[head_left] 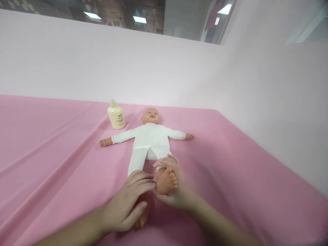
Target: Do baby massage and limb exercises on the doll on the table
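Note:
A baby doll (151,136) in a white suit lies on its back with its arms spread and its head away from me. My right hand (178,186) is wrapped round the doll's raised foot (166,181) on the right, its sole and toes facing me. Over the doll's other lower leg is my left hand (130,200), its fingers apart and their tips close to the raised foot. That second foot (141,220) shows partly below my left hand. Whether my left palm touches the leg is hidden.
A pale yellow pump bottle (117,117) stands left of the doll's head. Pink cloth (64,164) with long creases covers the surface. Behind it rises a white wall (102,65), and another white wall slopes along the right side. A window runs across the top.

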Available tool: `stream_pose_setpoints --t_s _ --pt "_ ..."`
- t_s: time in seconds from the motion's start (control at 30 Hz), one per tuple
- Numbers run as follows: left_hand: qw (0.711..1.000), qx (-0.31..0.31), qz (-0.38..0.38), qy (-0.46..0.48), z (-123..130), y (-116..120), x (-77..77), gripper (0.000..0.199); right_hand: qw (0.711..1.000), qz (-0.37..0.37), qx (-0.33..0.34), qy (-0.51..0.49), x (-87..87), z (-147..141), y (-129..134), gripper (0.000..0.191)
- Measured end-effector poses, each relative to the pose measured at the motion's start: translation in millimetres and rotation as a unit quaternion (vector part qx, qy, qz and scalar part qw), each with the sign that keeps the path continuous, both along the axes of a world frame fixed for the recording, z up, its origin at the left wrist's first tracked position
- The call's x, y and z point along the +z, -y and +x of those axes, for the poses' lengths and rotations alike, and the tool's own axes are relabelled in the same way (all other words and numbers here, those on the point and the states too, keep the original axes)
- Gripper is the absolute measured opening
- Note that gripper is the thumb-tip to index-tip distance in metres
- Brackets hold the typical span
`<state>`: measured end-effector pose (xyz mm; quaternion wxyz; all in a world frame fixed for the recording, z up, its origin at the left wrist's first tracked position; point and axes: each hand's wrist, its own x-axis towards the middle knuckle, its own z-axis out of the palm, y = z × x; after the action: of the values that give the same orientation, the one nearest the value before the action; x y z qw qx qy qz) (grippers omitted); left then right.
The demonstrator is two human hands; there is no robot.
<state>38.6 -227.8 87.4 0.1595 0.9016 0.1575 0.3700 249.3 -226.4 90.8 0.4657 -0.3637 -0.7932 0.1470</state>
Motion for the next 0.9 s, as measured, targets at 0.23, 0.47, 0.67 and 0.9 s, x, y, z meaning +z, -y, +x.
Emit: stream_pose_setpoints --t_s 0.23,0.47,0.67,0.9 --pt "1.000 0.009 -0.016 -0.014 4 1 3.4 0.040 0.997 0.080 -0.005 -0.005 -0.1 -2 -3 0.029" --pt "1.000 -0.006 -0.010 -0.015 5 2 5.3 0.043 0.996 0.075 -0.038 0.014 10.9 1 0 0.019" --pt "0.999 -0.020 -0.013 -0.023 5 0 4.4 0.045 0.993 -0.048 -0.078 -0.078 12.1 7 2 0.029" --pt "0.998 -0.013 -0.019 -0.051 5 -1 3.9 0.044 0.991 -0.043 -0.015 -0.124 11.7 7 -1 0.048"
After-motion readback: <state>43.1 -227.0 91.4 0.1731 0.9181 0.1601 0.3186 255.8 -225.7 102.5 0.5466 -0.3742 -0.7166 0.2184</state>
